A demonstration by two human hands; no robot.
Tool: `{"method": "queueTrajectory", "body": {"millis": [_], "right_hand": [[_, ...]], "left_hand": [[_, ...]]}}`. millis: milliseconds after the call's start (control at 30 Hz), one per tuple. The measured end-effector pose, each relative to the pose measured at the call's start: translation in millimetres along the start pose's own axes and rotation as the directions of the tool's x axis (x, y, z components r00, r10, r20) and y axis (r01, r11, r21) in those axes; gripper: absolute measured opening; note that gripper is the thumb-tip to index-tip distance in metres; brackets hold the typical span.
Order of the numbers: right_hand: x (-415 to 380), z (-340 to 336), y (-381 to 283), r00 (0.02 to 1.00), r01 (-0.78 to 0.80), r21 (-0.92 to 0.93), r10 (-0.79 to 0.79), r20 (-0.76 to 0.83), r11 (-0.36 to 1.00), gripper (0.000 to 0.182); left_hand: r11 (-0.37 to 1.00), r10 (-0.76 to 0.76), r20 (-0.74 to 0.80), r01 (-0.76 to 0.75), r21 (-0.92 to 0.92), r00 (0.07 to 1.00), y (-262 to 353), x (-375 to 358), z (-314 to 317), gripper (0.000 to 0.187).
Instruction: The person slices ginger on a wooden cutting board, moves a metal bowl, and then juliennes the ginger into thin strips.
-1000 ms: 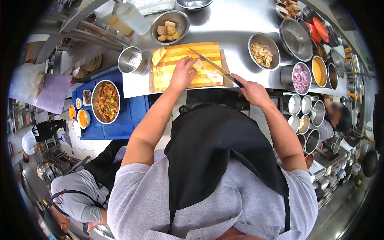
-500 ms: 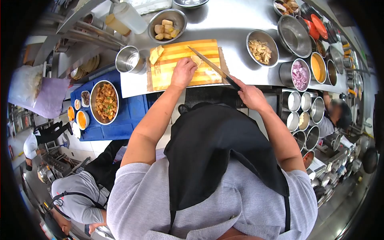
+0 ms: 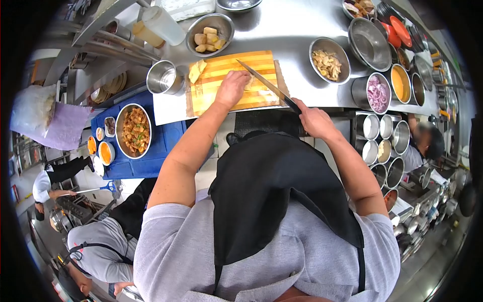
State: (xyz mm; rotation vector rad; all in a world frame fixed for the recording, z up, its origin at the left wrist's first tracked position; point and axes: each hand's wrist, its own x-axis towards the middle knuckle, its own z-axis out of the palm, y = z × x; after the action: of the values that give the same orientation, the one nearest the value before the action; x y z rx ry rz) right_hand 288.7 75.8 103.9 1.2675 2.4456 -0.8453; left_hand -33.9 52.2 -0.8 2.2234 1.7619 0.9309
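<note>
My right hand (image 3: 313,119) is wrapped round the black handle of a long knife (image 3: 269,84), whose blade reaches over the striped wooden cutting board (image 3: 216,90). On the board, my left hand (image 3: 234,86) has its fingers bent together against a small pale piece (image 3: 248,83), mostly covered by the fingers, just left of the blade. Yellowish pieces (image 3: 197,70) lie at the board's upper left corner. Behind the board stands a metal bowl (image 3: 191,35) of peeled yellowish chunks (image 3: 210,40). A second bowl (image 3: 344,56), to the right, holds pale slices (image 3: 327,65).
An empty metal pot (image 3: 162,77) stands left of the board. Chopped purple onion (image 3: 377,93) fills a pot at the right. A bowl of orange-brown food (image 3: 136,132) rests on a blue surface (image 3: 166,143). Co-workers (image 3: 100,246) are at the lower left and far right.
The fingers of my left hand have shifted slightly right, covering more of the pale piece. The knife has barely moved. At the far left, a person now holds a blue-headed tool out.
</note>
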Motion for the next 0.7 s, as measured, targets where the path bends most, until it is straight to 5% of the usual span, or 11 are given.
{"method": "queueTrajectory", "body": {"millis": [267, 433, 700], "right_hand": [[3.0, 1.1, 8.5, 0.992, 0.105, -0.125, -0.112, -0.052, 0.987, 0.030], [8.0, -19.9, -9.5, 0.994, 0.106, -0.235, -0.106, 0.010, 0.966, 0.030], [5.9, -28.8, -15.2, 0.991, 0.130, -0.251, -0.126, 0.034, 0.959, 0.031]], "left_hand": [[0.999, 0.013, 0.013, -0.012, -0.030, 1.000, 5.4, -2.0, -6.8, 0.023], [0.999, 0.024, 0.158, -0.016, -0.049, 0.987, -4.6, 5.8, -11.9, 0.027], [0.998, 0.016, 0.105, -0.011, -0.055, 0.994, -4.0, -1.9, -6.0, 0.027]]}}
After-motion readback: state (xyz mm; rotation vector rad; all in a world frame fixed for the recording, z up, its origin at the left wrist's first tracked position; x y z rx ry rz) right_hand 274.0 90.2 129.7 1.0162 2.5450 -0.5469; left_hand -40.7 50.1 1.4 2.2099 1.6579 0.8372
